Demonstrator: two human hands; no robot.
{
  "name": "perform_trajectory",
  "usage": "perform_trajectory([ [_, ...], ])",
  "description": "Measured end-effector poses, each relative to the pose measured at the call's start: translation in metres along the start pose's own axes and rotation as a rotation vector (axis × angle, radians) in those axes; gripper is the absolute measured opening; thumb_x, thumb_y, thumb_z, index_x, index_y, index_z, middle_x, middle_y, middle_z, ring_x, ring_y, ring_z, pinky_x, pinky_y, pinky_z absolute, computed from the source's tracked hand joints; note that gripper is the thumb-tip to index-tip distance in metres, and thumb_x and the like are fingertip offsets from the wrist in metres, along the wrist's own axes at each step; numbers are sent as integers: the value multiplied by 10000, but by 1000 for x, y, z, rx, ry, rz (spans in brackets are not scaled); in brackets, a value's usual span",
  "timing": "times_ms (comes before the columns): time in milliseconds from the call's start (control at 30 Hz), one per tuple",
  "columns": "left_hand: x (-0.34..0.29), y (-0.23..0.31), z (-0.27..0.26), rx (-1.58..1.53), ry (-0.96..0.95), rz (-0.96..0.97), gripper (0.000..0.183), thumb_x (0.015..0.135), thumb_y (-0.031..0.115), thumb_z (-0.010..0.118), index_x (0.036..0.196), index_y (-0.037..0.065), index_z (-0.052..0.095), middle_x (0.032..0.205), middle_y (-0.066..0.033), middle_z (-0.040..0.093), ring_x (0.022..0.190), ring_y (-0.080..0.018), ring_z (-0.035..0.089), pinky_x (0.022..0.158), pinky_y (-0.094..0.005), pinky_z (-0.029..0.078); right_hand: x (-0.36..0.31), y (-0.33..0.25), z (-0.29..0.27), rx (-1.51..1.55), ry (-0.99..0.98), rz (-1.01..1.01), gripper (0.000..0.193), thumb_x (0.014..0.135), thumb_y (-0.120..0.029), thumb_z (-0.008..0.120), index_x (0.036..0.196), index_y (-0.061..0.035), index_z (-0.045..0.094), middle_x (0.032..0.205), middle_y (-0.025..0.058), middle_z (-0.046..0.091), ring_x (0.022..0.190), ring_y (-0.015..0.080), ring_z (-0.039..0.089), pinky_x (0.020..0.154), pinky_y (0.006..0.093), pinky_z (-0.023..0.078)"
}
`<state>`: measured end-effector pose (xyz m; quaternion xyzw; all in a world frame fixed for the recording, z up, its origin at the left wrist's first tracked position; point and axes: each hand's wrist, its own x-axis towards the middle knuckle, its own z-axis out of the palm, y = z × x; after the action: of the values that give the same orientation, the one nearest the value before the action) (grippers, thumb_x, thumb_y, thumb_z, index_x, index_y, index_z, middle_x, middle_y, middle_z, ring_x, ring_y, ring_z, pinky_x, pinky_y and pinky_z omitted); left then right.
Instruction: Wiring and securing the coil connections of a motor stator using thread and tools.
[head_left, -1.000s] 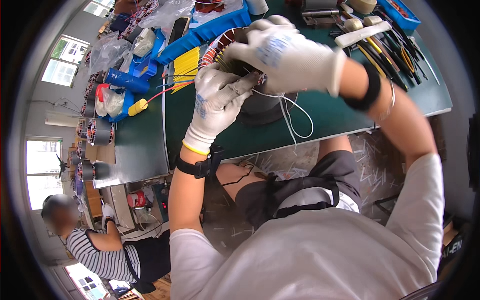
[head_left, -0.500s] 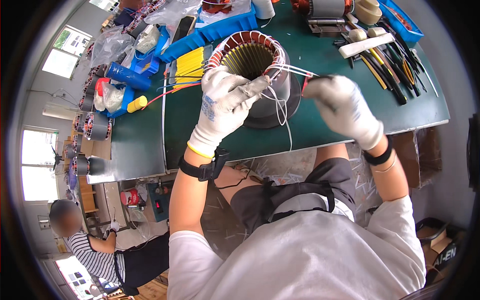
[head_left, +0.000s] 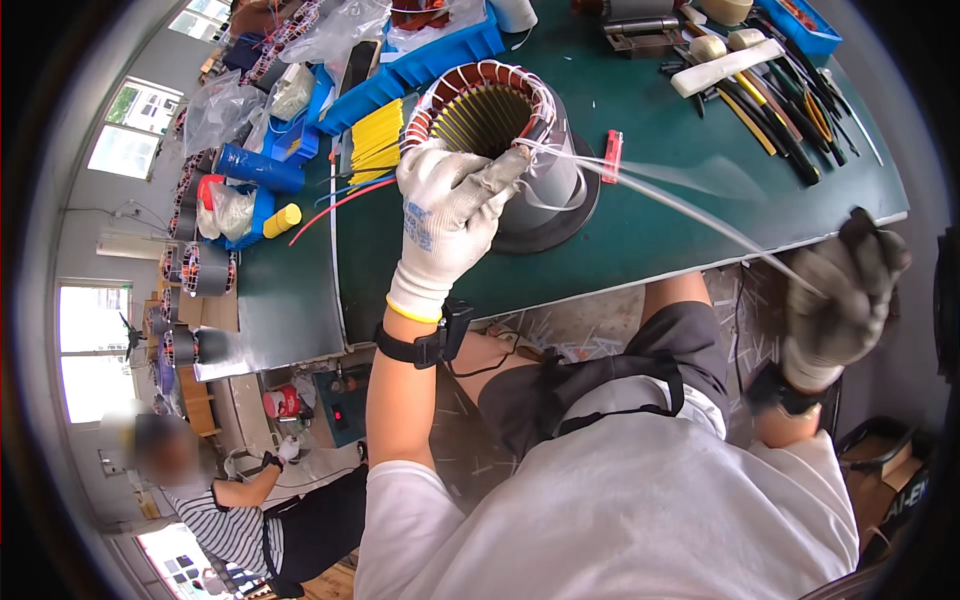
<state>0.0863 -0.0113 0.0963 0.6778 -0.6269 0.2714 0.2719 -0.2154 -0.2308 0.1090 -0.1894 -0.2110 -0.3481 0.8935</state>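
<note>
A motor stator (head_left: 553, 185) with a grey body stands upright on a dark round base. White lacing wraps the reddish-brown winding around its top rim. My gloved left hand (head_left: 445, 205) is closed against the near rim, its thumb and fingers pressed together where the lacing cord comes out. From there the white cord (head_left: 700, 213) stretches right, partly smeared by motion, to my gloved right hand (head_left: 840, 300). That hand is beyond the table's front edge, its fingers closed around the cord. Red and blue lead wires (head_left: 345, 207) stick out left of my left hand.
A small red lighter-shaped thing (head_left: 612, 157) lies right of the stator. Yellow strips (head_left: 377, 147) and blue bins (head_left: 450, 55) are at the back left. Hand tools (head_left: 790, 125) crowd the far right. A person in a striped top (head_left: 215, 520) works at lower left.
My right hand has swung from beside the stator out to the right and toward me, drawing the cord long and straight. The cord loops near the rim have shrunk. My left hand stays at the rim.
</note>
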Motion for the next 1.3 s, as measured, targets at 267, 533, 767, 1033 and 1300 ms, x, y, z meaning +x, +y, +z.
perform_trajectory([
  [267,0,-3,0,9,-3,52,332,805,126,766,1133,176,762,899,-10,652,873,-234,584,891,-413,433,-120,-136,-119,-614,925,-80,357,1043,-54,489,1395,-6,457,1026,17,503,871,120,488,831,259,485],
  [533,-3,-5,2,30,-19,5,314,746,138,796,1041,233,748,912,4,650,886,-246,587,894,-450,421,-84,-106,-118,-1127,805,327,336,969,-83,572,1289,18,580,1010,40,609,751,108,536,732,252,482],
  [767,0,-2,0,5,2,49,297,846,164,753,1142,170,766,883,-20,643,868,-234,577,907,-413,433,44,129,-24,-1791,-37,84,399,820,-184,767,1160,-22,634,1052,142,676,910,249,676,789,354,535],
  [1033,1,-3,-3,14,-25,44,242,847,176,746,1085,146,780,908,-35,658,885,-237,581,906,-423,431,30,146,-29,-1433,67,479,185,878,-90,663,1047,-17,681,929,178,671,856,320,683,754,395,532],
  [1300,3,-1,2,-27,43,27,378,756,139,785,1125,217,759,839,35,621,835,-210,582,873,-403,416,66,130,-11,-1066,-377,408,130,928,-71,605,1021,-5,666,890,98,643,824,187,624,775,323,499],
])
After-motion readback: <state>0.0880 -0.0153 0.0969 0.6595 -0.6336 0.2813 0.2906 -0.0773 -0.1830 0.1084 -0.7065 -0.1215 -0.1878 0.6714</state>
